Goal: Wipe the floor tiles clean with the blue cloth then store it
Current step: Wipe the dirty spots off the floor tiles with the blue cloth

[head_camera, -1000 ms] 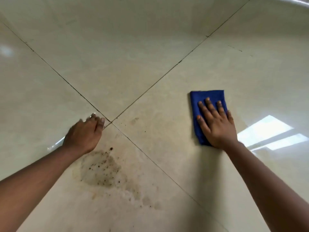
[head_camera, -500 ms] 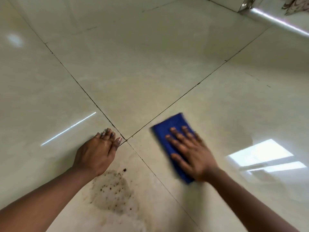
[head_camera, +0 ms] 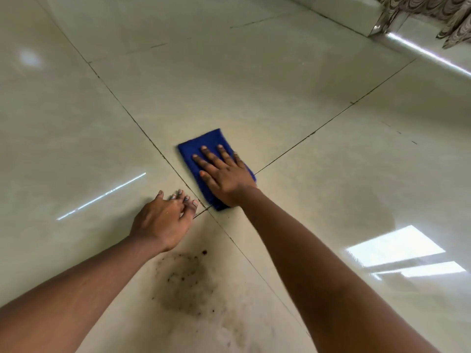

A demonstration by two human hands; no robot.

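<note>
A folded blue cloth (head_camera: 201,146) lies flat on the glossy cream floor tiles (head_camera: 229,80), right at the crossing of the dark grout lines. My right hand (head_camera: 224,174) presses flat on the cloth with fingers spread, covering its near half. My left hand (head_camera: 165,217) rests on the tile just left of the crossing, fingers bent and fingertips down, holding nothing. A brown speckled dirt stain (head_camera: 183,278) spreads on the tile below my left hand, near my wrists.
A white skirting or step edge with a metal corner (head_camera: 379,24) runs along the far right. Patterned fabric (head_camera: 453,19) hangs at the top right corner. Bright window reflections (head_camera: 397,253) lie on the tile at the right.
My right hand has slid the blue cloth leftward from the right tile onto the grout crossing, close to my left hand. The view has shifted, so more of the far floor shows.
</note>
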